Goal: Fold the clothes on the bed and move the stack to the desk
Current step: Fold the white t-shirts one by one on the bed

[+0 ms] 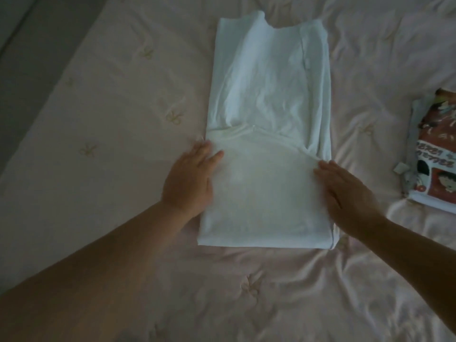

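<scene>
Both hands, left (190,178) and right (345,193), lie flat, fingers straight, pressing the soft white shirt (269,119), a creased long rectangle on the pink quilted bed (123,107).

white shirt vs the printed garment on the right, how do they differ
The white shirt is plain, while the printed garment carries red cartoon graphics. The white shirt lies mid-bed as a long strip, only partly folded; the printed garment sits at the right edge as a compact folded bundle, partly out of frame. The left hand and right hand rest flat on the white shirt; nothing touches the printed garment. Both lie on the pink bed cover.
</scene>
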